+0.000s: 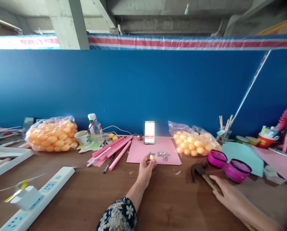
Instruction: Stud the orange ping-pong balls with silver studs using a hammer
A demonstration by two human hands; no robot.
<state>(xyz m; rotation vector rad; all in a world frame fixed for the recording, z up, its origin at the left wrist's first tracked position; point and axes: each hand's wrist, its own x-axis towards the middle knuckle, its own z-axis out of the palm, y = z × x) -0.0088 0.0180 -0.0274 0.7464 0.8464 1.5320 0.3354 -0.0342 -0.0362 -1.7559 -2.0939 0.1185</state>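
Note:
My left hand pinches a small shiny gold ball between thumb and fingers. It is over the front edge of a pink paper sheet. Beside the ball, a heap of small silvery metal pieces lies on the sheet. Another shiny dark ball rests at the sheet's back edge, near an upright white card or screen that is blurred out. On the right, my right hand is closed around the wooden handle of a claw hammer, whose head lies low over the brown table.
Bags of orange balls stand left and right. Pink strips, a paper cup and a bottle sit left of the sheet. A power strip lies front left. Magenta mesh cups stand near the hammer.

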